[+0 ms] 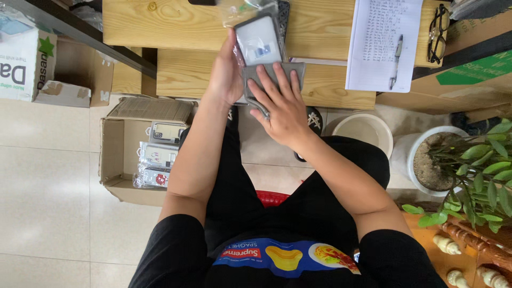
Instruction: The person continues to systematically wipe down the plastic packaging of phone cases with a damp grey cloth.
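Note:
My left hand (pixel 226 74) holds a phone case in a clear plastic sleeve (pixel 260 41) upright over the wooden table's (pixel 176 24) lower shelf. My right hand (pixel 280 104) lies flat with spread fingers on a grey case (pixel 274 72) just below it, pressing it against the shelf edge. A dark flat item sits behind the sleeve at the top.
An open cardboard box (pixel 114 154) with several packaged phone cases stands on the tiled floor at my left. A paper sheet with a pen (pixel 396 61) and black glasses (pixel 437 32) lie on the table at right. A beige bowl (pixel 362 130) and a potted plant (pixel 469 165) stand at right.

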